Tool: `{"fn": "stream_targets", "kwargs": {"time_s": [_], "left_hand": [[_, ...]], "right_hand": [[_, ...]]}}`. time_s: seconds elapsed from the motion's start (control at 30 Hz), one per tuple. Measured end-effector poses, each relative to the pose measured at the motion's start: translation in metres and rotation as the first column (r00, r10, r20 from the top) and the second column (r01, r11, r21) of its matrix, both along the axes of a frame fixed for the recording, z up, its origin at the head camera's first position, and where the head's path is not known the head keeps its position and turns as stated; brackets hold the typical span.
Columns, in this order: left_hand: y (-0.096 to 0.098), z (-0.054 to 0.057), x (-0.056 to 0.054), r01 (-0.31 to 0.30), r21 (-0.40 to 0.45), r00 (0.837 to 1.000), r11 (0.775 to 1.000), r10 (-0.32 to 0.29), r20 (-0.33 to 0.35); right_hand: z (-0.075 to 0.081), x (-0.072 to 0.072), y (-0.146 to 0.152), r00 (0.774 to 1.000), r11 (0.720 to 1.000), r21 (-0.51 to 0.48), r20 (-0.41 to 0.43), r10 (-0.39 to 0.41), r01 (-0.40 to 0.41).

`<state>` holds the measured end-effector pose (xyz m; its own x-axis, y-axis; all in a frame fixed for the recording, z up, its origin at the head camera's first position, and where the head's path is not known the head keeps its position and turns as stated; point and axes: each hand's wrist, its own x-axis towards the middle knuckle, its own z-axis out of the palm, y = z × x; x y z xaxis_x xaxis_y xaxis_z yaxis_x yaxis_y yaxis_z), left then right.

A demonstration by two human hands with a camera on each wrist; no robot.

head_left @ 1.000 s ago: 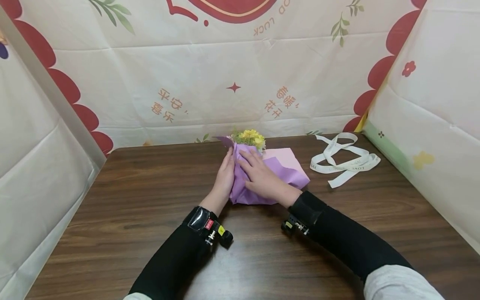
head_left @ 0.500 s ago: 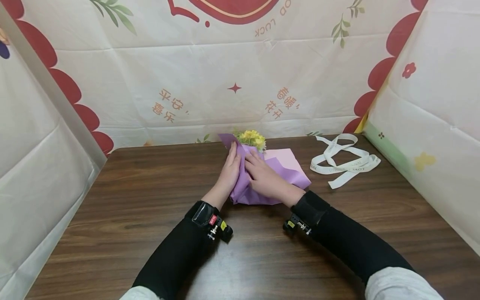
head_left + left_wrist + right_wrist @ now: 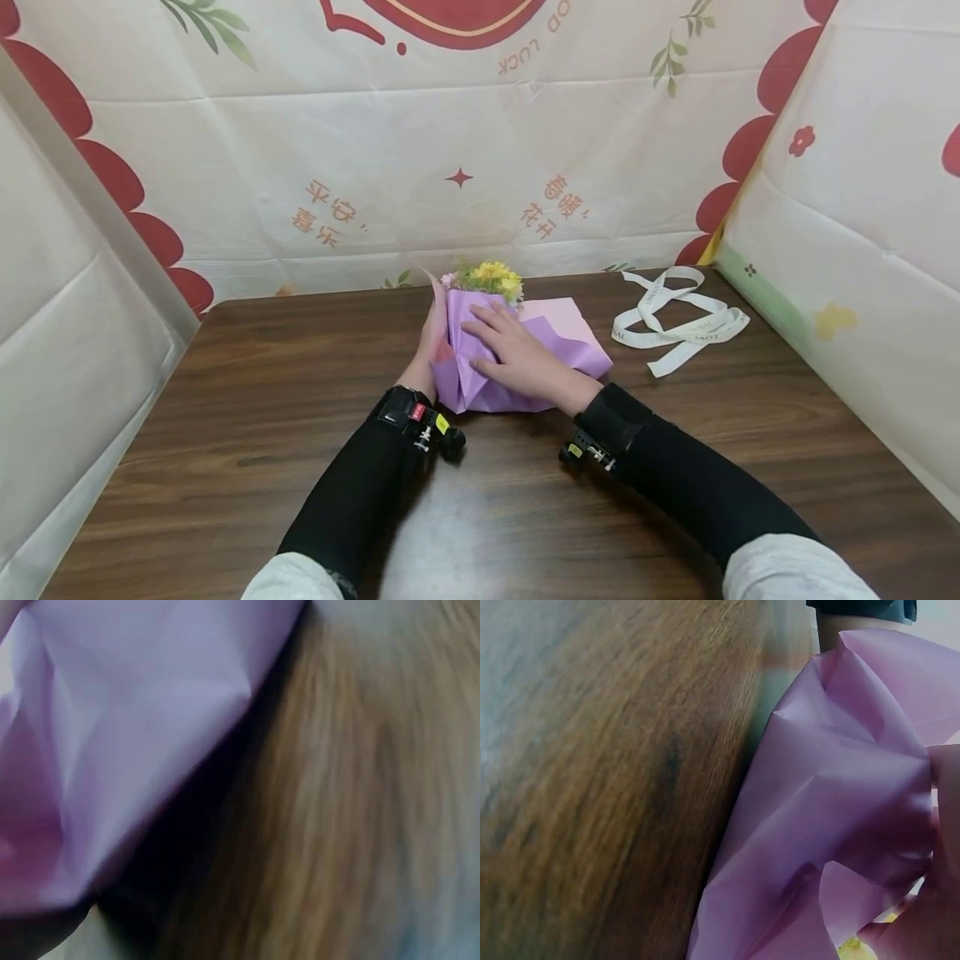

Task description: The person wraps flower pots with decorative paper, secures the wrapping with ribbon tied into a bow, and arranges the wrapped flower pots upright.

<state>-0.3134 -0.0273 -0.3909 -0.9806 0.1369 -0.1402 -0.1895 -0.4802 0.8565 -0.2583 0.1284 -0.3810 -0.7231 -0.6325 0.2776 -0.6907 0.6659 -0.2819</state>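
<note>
Between my left hand (image 3: 426, 348) and right hand (image 3: 522, 358) lies the bouquet (image 3: 459, 354), its long axis running away from me, yellow flowers (image 3: 497, 275) at the far end. The purple paper (image 3: 495, 400) is glossy and creased, pale pink paper (image 3: 561, 318) showing beyond my right hand, which rests straight-fingered on it. The left is half hidden; its grip I cannot tell.

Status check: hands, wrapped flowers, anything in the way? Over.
Right hand, fingers spread, on the purple paper. Left hand at its left edge, fingers mostly hidden. Yellow flowers showing beyond the paper. White ribbon to the right, not in the way.
</note>
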Motion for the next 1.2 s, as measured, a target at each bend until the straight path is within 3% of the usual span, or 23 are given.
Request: {"fn": "stream_targets", "kwargs": {"time_s": [0.03,0.1,0.13,0.23,0.27,0.3,0.33,0.37,0.4,0.5,0.6,0.7,0.83,0.97,1.03,1.1,1.13,1.2], "left_hand": [[-0.001,0.003,0.005,-0.009,-0.054,0.999,0.999,0.006,-0.041],[-0.001,-0.011,-0.001,-0.046,-0.161,0.992,0.986,0.026,-0.127],[-0.002,-0.023,-0.005,-0.069,-0.186,0.975,0.980,0.026,-0.222],[0.002,-0.034,-0.009,-0.099,-0.200,0.942,0.975,0.027,-0.336],[0.004,-0.038,-0.011,-0.091,-0.195,0.938,0.977,0.018,-0.346],[0.005,-0.030,-0.003,-0.075,-0.187,0.936,0.980,0.004,-0.353],[0.006,-0.027,-0.001,-0.081,-0.236,0.928,0.968,-0.013,-0.373],[0.008,-0.017,0.008,-0.086,-0.295,0.938,0.952,-0.023,-0.347],[0.008,-0.014,0.011,-0.107,-0.374,0.931,0.921,-0.039,-0.363],[0.011,-0.005,0.019,-0.189,-0.570,0.919,0.799,-0.060,-0.389],[0.013,-0.003,0.020,-0.230,-0.679,0.918,0.697,-0.077,-0.390],[0.014,-0.001,0.020,-0.241,-0.739,0.918,0.629,-0.099,-0.383],[0.017,0.000,0.020,-0.271,-0.780,0.907,0.564,-0.122,-0.403],[0.018,0.001,0.021,-0.295,-0.812,0.901,0.504,-0.136,-0.412],[0.019,0.002,0.022,-0.294,-0.819,0.901,0.492,-0.144,-0.410],[0.019,0.003,0.023,-0.287,-0.829,0.903,0.480,-0.153,-0.401],[0.019,0.003,0.024,-0.281,-0.833,0.905,0.476,-0.157,-0.395],[0.020,0.004,0.024,-0.272,-0.839,0.909,0.472,-0.162,-0.385]], "right_hand": [[0.000,0.000,0.000,1.000,1.000,-0.002,0.000,0.002,-0.002],[0.000,0.001,-0.001,1.000,1.000,0.000,0.002,0.003,-0.003],[0.000,0.001,-0.001,1.000,1.000,-0.003,0.005,0.003,-0.003],[0.000,0.002,-0.001,1.000,1.000,-0.016,0.023,0.001,-0.001],[0.000,0.001,-0.001,1.000,1.000,-0.015,0.027,0.000,0.001],[-0.001,0.001,-0.001,1.000,1.000,-0.015,0.031,-0.001,0.002],[-0.001,0.001,-0.001,0.999,1.000,-0.017,0.033,-0.002,0.003],[-0.002,0.001,-0.001,0.999,1.000,-0.017,0.037,-0.003,0.004],[-0.002,0.000,0.000,0.999,1.000,-0.020,0.038,-0.002,0.003],[-0.004,-0.001,0.000,0.999,1.000,-0.022,0.041,0.001,0.000],[-0.003,-0.001,0.000,0.996,1.000,-0.022,0.091,-0.017,0.019],[0.000,-0.002,0.002,0.994,0.996,-0.089,0.110,0.019,-0.009],[0.004,-0.004,0.009,0.981,0.970,-0.238,0.168,0.096,-0.054],[0.008,-0.004,0.015,0.937,0.945,-0.324,0.343,0.065,0.053],[0.009,-0.005,0.018,0.913,0.916,-0.393,0.399,0.086,0.085],[0.011,-0.006,0.019,0.891,0.863,-0.498,0.426,0.158,0.085],[0.012,-0.006,0.020,0.887,0.838,-0.540,0.423,0.186,0.081],[0.016,-0.006,0.022,0.909,0.820,-0.569,0.373,0.186,0.066]]}}
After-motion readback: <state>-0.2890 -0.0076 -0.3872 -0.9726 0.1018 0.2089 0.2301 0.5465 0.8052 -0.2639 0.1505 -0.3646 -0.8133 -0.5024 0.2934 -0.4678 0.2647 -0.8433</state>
